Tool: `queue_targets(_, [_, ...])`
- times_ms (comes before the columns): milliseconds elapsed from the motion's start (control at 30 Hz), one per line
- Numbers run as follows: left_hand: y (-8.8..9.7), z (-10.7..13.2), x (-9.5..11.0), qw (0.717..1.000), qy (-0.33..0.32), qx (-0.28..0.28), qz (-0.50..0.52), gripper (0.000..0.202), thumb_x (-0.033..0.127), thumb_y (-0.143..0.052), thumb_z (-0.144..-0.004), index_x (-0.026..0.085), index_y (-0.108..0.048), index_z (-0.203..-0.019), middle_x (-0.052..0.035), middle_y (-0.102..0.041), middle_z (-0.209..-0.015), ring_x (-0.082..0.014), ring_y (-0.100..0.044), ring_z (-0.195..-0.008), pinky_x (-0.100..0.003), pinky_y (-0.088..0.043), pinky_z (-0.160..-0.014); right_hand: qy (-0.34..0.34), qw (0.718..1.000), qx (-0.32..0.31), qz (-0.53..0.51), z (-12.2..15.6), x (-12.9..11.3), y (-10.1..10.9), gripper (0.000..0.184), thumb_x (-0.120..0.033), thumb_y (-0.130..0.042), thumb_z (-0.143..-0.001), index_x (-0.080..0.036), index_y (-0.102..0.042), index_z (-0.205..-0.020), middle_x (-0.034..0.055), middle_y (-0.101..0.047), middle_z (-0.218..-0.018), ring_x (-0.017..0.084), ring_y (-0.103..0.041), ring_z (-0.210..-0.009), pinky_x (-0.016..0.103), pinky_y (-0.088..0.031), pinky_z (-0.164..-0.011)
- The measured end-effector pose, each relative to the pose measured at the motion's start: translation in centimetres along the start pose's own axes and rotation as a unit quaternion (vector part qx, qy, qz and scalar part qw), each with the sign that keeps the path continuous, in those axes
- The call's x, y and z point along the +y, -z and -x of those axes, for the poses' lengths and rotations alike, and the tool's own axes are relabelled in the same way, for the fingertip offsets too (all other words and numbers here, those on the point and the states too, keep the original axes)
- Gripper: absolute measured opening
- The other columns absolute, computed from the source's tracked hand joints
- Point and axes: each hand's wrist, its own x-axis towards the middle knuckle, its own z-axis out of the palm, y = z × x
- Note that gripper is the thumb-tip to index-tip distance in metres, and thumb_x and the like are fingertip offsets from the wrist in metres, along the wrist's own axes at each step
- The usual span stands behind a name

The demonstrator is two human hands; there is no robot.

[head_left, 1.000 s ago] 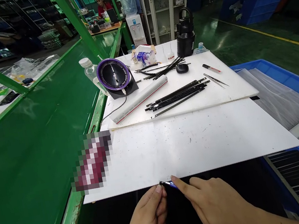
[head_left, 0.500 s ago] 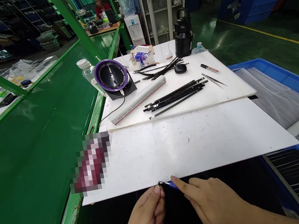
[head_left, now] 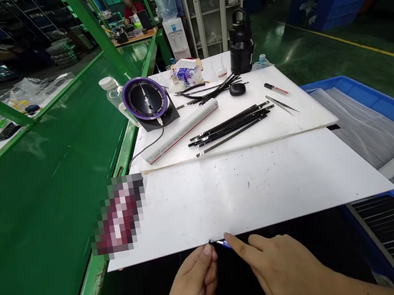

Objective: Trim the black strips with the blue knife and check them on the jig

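Just past the white board's front edge (head_left: 235, 235), my left hand (head_left: 195, 280) is closed, thumb and fingers pinching a small dark piece (head_left: 210, 242) that is mostly hidden. My right hand (head_left: 288, 263) is wrapped around a slim blue-handled tool (head_left: 225, 244), its index finger stretched along it. The tool's thin metal tip points left and meets the dark piece at my left fingertips; its exact kind is hard to make out. Farther up on the thick white slab (head_left: 302, 118) lies a bundle of thin black strips (head_left: 231, 127).
Tweezers (head_left: 283, 104), a long white box (head_left: 182, 132), pliers (head_left: 191, 95) and a black flask (head_left: 241, 45) stand or lie on the slab. A round purple-rimmed device (head_left: 146, 99) is at left. Right of the board sits a blue crate (head_left: 375, 100). A person (head_left: 132, 9) sits far back.
Both hands stay almost in place. The right index fingertip and tool have shifted very slightly, with a bit less blue handle showing.
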Motion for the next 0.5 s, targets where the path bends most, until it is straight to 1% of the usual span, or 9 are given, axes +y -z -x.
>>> queue_targets(100, [0.02,-0.08,-0.07,1.000,-0.002,0.004,-0.003,0.037,0.055,-0.053,-0.086,0.018,-0.051,-0.081,0.0078,-0.030,-0.058,-0.0063,-0.015,-0.047,-0.020,-0.008,-0.042,0.004,0.999,0.004,0.044,0.02,-0.09,-0.43,0.071,-0.011,-0.047,-0.082,-0.022,-0.028,-0.149,0.0011,-0.061,-0.077,0.014,-0.050,-0.046,0.028,-0.021,-0.041])
queue_targets(200, [0.12,-0.06,-0.03,1.000,-0.005,0.003,0.001,0.037,0.055,-0.054,-0.085,0.018,-0.052,-0.081,0.0080,-0.031,-0.058,-0.0059,-0.015,-0.047,-0.020,-0.008,-0.042,0.001,0.998,0.012,0.057,0.19,-0.10,-0.88,0.074,-0.009,-0.047,-0.080,-0.023,-0.025,-0.150,0.0015,-0.061,-0.079,0.015,-0.050,-0.046,0.028,-0.020,-0.041])
queue_targets(267, [0.22,-0.01,0.12,1.000,-0.008,-0.001,0.003,0.037,0.054,-0.055,-0.084,0.018,-0.052,-0.080,0.0081,-0.031,-0.058,-0.0056,-0.015,-0.046,-0.020,-0.008,-0.041,-0.006,0.999,0.015,0.032,0.30,0.01,-0.99,0.071,-0.010,-0.045,-0.083,-0.023,-0.026,-0.150,0.0015,-0.062,-0.080,0.015,-0.051,-0.049,0.028,-0.022,-0.042])
queue_targets(400, [0.37,0.02,0.49,1.000,-0.008,-0.006,-0.005,0.037,0.054,-0.059,-0.081,0.017,-0.052,-0.078,0.0084,-0.031,-0.057,-0.0052,-0.015,-0.046,-0.019,-0.007,-0.041,-0.012,0.998,0.026,-0.054,0.30,0.47,-0.70,0.057,-0.016,-0.038,-0.093,-0.027,-0.030,-0.148,-0.0004,-0.063,-0.079,0.015,-0.056,-0.056,0.028,-0.029,-0.048])
queue_targets(500, [0.35,-0.01,0.64,1.000,-0.010,-0.005,-0.008,0.039,0.055,-0.061,-0.079,0.017,-0.051,-0.077,0.0085,-0.031,-0.056,-0.0050,-0.015,-0.046,-0.019,-0.007,-0.041,-0.009,0.997,0.035,-0.067,0.27,0.73,-0.39,0.054,-0.018,-0.036,-0.095,-0.029,-0.032,-0.147,-0.0004,-0.064,-0.082,0.016,-0.058,-0.061,0.029,-0.030,-0.051])
